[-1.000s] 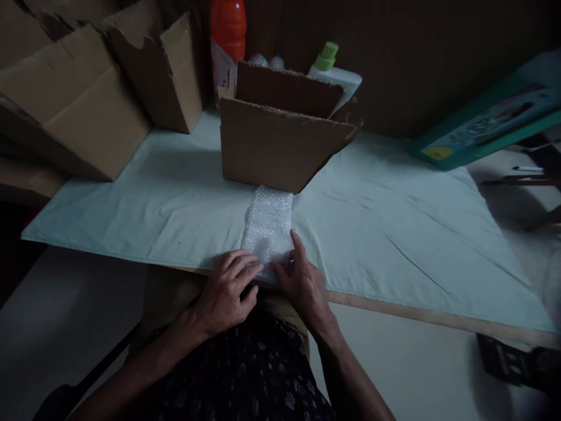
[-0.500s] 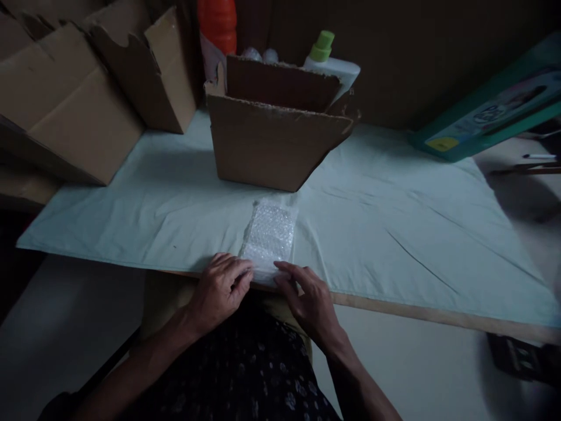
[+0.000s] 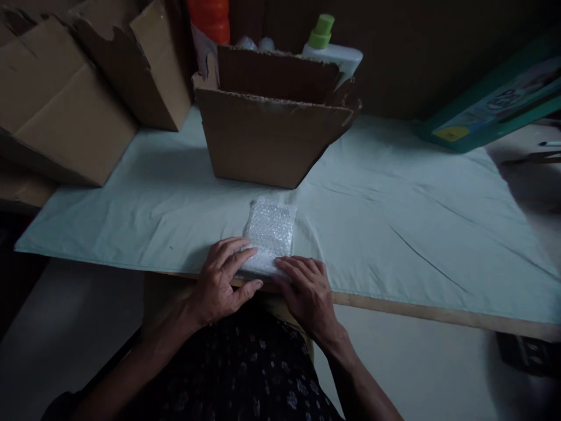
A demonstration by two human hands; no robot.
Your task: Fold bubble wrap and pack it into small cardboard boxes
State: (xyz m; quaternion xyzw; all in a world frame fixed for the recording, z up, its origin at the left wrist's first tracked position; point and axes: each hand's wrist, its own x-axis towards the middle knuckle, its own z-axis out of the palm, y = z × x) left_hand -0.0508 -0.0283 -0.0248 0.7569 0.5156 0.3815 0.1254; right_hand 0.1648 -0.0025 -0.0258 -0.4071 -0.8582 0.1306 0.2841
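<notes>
A piece of clear bubble wrap [image 3: 272,225] lies on the cloth at the table's front edge, its near end folded over into a thicker band. My left hand [image 3: 223,278] grips the left side of that fold, fingers on top and thumb at the near edge. On the right side, my right hand [image 3: 307,292] is closed over the fold, fingers pressing on top and thumb tucked below. Whether anything lies inside the fold is hidden.
An open cardboard box [image 3: 263,137] stands just beyond the wrap. Behind it are an orange bottle [image 3: 210,20] and a white bottle with a green cap [image 3: 322,35]. More cardboard boxes [image 3: 70,99] stand left; a green package [image 3: 491,111] leans right. A pale green cloth [image 3: 385,234] covers the table.
The near end of the bubble wrap is folded further away from me, so its flat part looks shorter. My left fingers have shifted forward over the fold, and my right fingers lie flatter on it.
</notes>
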